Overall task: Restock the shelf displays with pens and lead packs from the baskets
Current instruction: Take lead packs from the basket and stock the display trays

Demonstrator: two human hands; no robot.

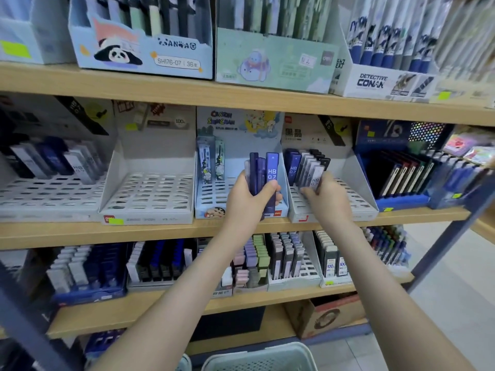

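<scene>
My left hand (247,195) grips a bundle of blue HB 0.7 lead packs (269,170), held upright in front of the middle shelf. My right hand (325,195) reaches into a white slotted display box (356,191) and pinches a grey HB 0.7 lead pack (314,180) at the front of a row of blue, grey and black packs (305,163). A pale basket (263,357) shows at the bottom edge, below my arms.
To the left stand a cartoon-printed display box (214,162) with a few packs and a white slotted display (150,188) holding none. Wooden shelves above and below carry pen boxes and lead packs. A cardboard box (326,314) sits on the lowest shelf; a blue metal post (452,231) rises at right.
</scene>
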